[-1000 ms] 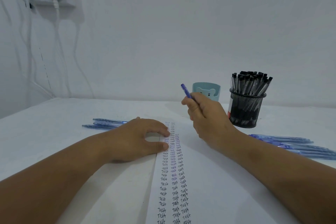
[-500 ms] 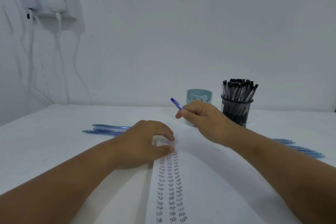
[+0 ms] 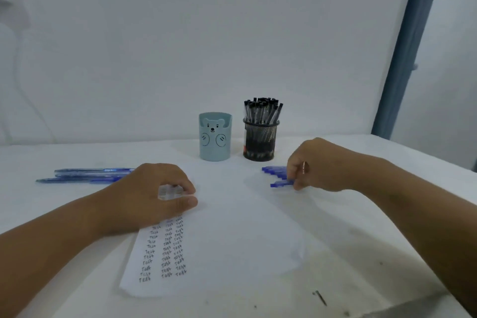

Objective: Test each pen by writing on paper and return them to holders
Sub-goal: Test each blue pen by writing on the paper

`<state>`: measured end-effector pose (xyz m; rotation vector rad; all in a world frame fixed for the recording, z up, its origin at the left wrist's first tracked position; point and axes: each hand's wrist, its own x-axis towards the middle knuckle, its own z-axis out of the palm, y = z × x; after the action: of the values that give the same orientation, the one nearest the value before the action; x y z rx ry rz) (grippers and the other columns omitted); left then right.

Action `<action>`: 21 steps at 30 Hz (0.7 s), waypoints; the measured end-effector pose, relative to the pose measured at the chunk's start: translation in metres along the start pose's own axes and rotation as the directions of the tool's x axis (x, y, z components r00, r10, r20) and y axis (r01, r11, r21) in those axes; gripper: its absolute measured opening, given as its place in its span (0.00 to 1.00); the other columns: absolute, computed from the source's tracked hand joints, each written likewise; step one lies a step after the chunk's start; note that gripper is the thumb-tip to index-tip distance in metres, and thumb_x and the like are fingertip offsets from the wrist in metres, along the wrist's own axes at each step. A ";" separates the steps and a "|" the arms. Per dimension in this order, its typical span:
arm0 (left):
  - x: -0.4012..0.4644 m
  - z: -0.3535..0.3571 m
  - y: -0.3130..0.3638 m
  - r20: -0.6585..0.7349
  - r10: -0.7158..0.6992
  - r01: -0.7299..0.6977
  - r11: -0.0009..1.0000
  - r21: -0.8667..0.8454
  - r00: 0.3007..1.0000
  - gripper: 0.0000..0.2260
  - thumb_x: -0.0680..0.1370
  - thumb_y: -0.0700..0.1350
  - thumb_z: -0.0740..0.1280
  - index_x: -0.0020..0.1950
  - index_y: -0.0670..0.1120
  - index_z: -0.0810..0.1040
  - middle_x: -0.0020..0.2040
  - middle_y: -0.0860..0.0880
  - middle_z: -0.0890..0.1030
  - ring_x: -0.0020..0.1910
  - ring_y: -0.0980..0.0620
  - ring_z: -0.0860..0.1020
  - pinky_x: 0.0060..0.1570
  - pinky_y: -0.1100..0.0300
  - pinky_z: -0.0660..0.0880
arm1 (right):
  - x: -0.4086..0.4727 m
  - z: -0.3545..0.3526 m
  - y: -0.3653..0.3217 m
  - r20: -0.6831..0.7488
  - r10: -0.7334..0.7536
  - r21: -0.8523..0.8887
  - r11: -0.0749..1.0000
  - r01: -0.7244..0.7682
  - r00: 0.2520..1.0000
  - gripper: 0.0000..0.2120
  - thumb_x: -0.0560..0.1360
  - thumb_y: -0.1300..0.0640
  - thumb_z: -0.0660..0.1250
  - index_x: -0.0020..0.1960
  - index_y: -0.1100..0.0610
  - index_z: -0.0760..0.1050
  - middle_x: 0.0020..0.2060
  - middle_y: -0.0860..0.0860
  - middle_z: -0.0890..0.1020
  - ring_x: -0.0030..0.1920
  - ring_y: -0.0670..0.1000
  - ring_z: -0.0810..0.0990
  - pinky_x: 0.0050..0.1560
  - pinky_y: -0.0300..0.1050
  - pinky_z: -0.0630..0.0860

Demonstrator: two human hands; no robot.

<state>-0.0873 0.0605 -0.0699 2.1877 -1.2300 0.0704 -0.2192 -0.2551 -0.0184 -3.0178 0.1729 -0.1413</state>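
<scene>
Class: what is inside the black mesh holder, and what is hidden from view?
The mesh holder is packed with upright black-capped pens. Their lower ends show only dimly through the mesh; the holder's bottom cannot be seen.

Both forearms are bare from the lower edges of the view to the wrists, with no sleeve reaching into sight. The left hand (image 3: 152,196) wears no glove, ring or watch. The right hand (image 3: 317,165) is likewise ungloved and unadorned. Fingernails on the left thumb and fingers are short and plain, without polish.
</scene>
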 end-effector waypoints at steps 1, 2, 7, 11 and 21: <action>0.000 0.001 0.000 -0.010 0.007 -0.007 1.000 0.009 1.000 0.14 0.71 0.64 0.70 0.49 0.58 0.84 0.53 0.65 0.81 0.56 0.67 0.77 0.55 0.68 0.70 | -0.003 0.001 0.008 0.013 0.032 -0.013 0.999 -0.032 0.999 0.09 0.71 0.57 0.78 0.40 0.45 0.82 0.40 0.44 0.83 0.41 0.45 0.79 0.41 0.34 0.73; 0.000 0.002 0.000 -0.015 0.018 -0.017 1.000 0.021 1.000 0.13 0.71 0.63 0.71 0.49 0.58 0.84 0.53 0.65 0.81 0.56 0.67 0.78 0.56 0.68 0.70 | -0.006 0.002 0.015 0.021 0.056 -0.028 0.998 -0.055 0.998 0.08 0.71 0.58 0.78 0.40 0.45 0.82 0.41 0.46 0.84 0.40 0.45 0.79 0.40 0.33 0.72; 0.001 0.005 -0.001 -0.035 0.037 -0.036 0.999 0.018 0.999 0.11 0.71 0.60 0.72 0.48 0.57 0.85 0.52 0.63 0.82 0.56 0.65 0.79 0.56 0.71 0.70 | -0.011 0.003 0.032 -0.022 0.109 -0.067 0.992 -0.110 0.994 0.11 0.71 0.62 0.77 0.46 0.47 0.82 0.45 0.46 0.82 0.45 0.50 0.80 0.49 0.45 0.79; 0.001 0.005 -0.001 -0.035 0.042 -0.041 0.999 0.028 0.998 0.10 0.72 0.60 0.72 0.48 0.57 0.84 0.52 0.63 0.83 0.56 0.63 0.79 0.58 0.68 0.71 | -0.009 0.000 0.030 -0.031 0.070 -0.057 0.996 -0.071 0.997 0.12 0.73 0.65 0.73 0.48 0.48 0.81 0.45 0.44 0.81 0.43 0.46 0.80 0.51 0.51 0.80; 0.006 -0.012 -0.018 -0.197 -0.068 0.076 0.997 0.032 0.978 0.01 0.76 0.51 0.73 0.46 0.57 0.85 0.49 0.66 0.83 0.52 0.67 0.78 0.50 0.70 0.71 | 0.038 0.016 -0.055 0.004 -0.203 0.084 0.976 0.202 0.979 0.12 0.77 0.62 0.66 0.48 0.47 0.82 0.43 0.43 0.82 0.39 0.39 0.79 0.40 0.35 0.73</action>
<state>-0.0668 0.0686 -0.0671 2.1976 -1.0472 0.2759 -0.1743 -0.2037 -0.0242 -2.9455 -0.1395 -0.1439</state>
